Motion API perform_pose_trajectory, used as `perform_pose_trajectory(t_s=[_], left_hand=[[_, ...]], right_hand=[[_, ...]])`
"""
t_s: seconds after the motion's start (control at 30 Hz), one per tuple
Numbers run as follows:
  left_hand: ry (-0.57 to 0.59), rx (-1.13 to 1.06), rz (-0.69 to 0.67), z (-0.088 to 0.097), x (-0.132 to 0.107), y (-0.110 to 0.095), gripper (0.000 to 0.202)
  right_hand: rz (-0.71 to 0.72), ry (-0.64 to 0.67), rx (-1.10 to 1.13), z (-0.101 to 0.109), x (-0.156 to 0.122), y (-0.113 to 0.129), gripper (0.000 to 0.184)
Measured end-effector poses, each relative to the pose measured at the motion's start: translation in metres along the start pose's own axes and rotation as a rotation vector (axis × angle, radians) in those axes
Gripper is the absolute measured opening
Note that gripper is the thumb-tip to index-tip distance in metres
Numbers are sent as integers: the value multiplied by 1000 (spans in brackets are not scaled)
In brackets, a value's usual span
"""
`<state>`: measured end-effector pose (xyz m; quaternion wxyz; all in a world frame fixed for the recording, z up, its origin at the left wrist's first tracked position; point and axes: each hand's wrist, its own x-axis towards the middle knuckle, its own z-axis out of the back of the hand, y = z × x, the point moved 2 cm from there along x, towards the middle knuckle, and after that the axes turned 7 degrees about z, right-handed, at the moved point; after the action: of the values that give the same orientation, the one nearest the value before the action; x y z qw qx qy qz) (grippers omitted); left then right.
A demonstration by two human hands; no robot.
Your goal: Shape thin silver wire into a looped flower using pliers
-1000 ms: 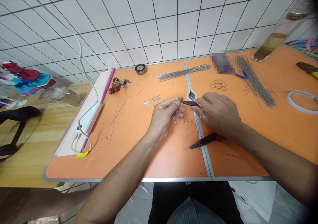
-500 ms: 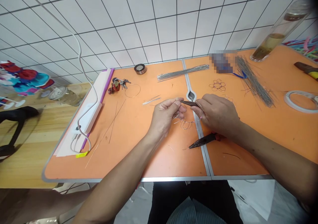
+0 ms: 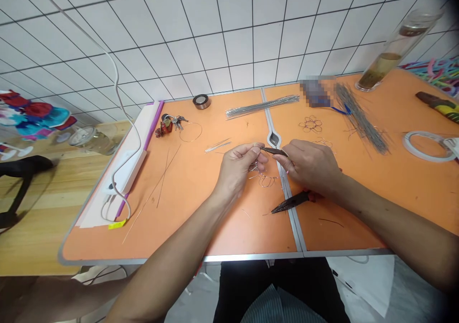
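My left hand (image 3: 237, 167) is closed in a pinch on a looped piece of thin wire (image 3: 263, 177) that hangs just above the orange table (image 3: 201, 203). My right hand (image 3: 311, 165) grips small dark pliers (image 3: 274, 151) whose tips meet the wire at my left fingertips. A second pair of pliers with red handles (image 3: 292, 202) lies on the table under my right wrist. A finished wire flower (image 3: 311, 123) rests further back.
Bundles of straight wire (image 3: 261, 105) (image 3: 360, 117) lie at the back. Keys (image 3: 168, 122), a tape roll (image 3: 201, 101), a white tape ring (image 3: 428, 146), a tall glass jar (image 3: 389, 58) and a white power strip (image 3: 125, 170) with cable sit around. Loose wires (image 3: 161, 179) lie left.
Both hands stay together at the wire, nearly unmoved. The view has shifted slightly, so everything sits a little lower and left.
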<state>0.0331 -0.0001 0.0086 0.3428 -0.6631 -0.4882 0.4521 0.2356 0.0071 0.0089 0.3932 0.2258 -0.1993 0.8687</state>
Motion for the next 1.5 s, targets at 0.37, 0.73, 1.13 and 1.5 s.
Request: perform_pose_trajectory(t_s=[0.37,0.73,1.13,1.5], left_hand=[[18,-3,-36,0,1,1,25],[-80,37,-91,12,6,-10,25],[58,66,-33,5,4,5,27],[153,114,41,3,5,7,23]], right_hand=[[-25,32,35,-1,-1,1,64],[-76,92,53,-7,4,-15,29],[-557,104,978,18,17,-10,23],[-644,163,1121,12,12,-12,23]])
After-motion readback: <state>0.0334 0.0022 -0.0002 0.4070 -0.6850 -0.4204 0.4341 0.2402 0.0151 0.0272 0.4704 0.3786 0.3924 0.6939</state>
